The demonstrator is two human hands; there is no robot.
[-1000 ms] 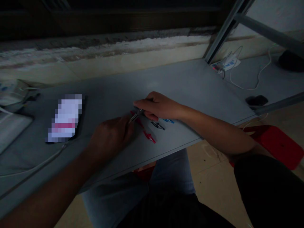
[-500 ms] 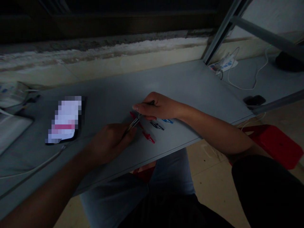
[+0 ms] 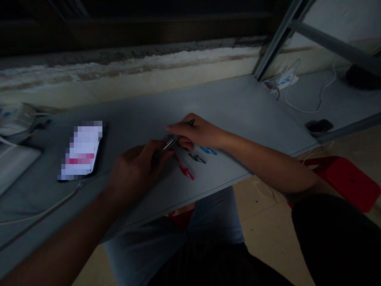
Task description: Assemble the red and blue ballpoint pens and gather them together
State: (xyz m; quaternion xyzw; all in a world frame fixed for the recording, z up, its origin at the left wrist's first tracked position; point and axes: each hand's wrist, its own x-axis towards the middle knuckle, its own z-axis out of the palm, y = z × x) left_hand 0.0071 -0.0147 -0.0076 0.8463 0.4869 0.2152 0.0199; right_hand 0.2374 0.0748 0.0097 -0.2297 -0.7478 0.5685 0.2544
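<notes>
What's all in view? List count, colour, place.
desk: 1, grey, centre
held pen: 1, dark, centre
red pen: 1, red, desk
black pen: 1, black, desk
blue pen: 1, blue, desk
phone: 1, dark, screen lit, left
cables: several, white, both sides
probable power strip: 1, white, right
dark objects: 2, black, right
pale clutter: uncounted, left edge
red stool: 1, red, right
wall: 1, pale, back
legs: 2, blue jeans, below
left hand: 1, bare, holding pen
right hand: 1, bare, holding pen

Dark glinting pen (image 3: 168,145), slanted, between hands (image 3: 135,169) (image 3: 202,132)
</notes>
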